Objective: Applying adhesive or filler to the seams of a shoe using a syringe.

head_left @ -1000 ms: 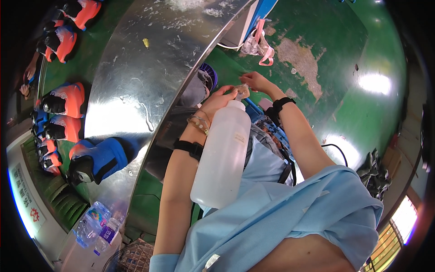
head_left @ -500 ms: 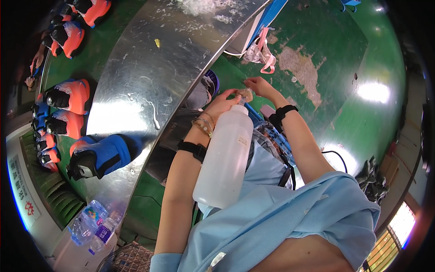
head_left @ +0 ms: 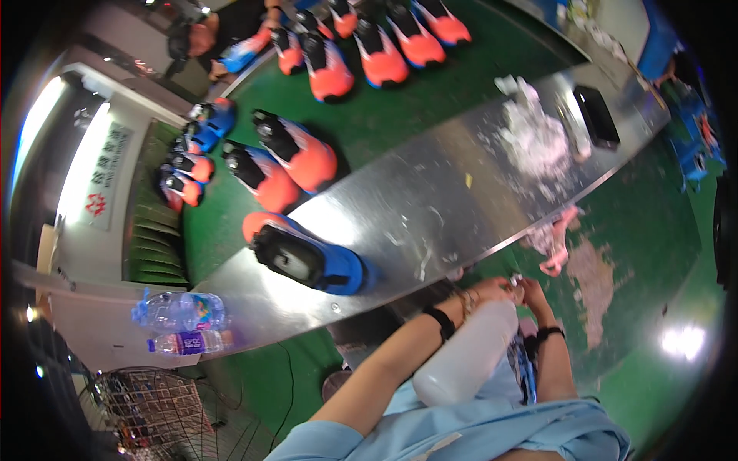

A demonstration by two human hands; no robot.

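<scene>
A large translucent white bottle (head_left: 467, 355) leans against my light blue shirt, its neck end pointing away from me. At that end my left hand (head_left: 490, 292) is closed, its fingers around the nozzle area. My right hand (head_left: 533, 296) meets it there, fingers pinched together. A small pale bit shows between the fingertips; blur and size hide what it is. On the metal table to the left, a blue, black and orange shoe (head_left: 338, 269) stands nearest to my hands.
The metal table (head_left: 384, 223) holds white fluff (head_left: 532, 132) and a black tray-like object (head_left: 596, 117). Beyond are orange and black shoes (head_left: 382, 60) on a green surface and another person's hand (head_left: 218, 69). Plastic bottles (head_left: 184, 311) lie at left above a wire basket (head_left: 146, 407).
My view has swung left and up, showing more of the table and shoes. My right hand, apart from the left before, now meets it at the bottle's neck.
</scene>
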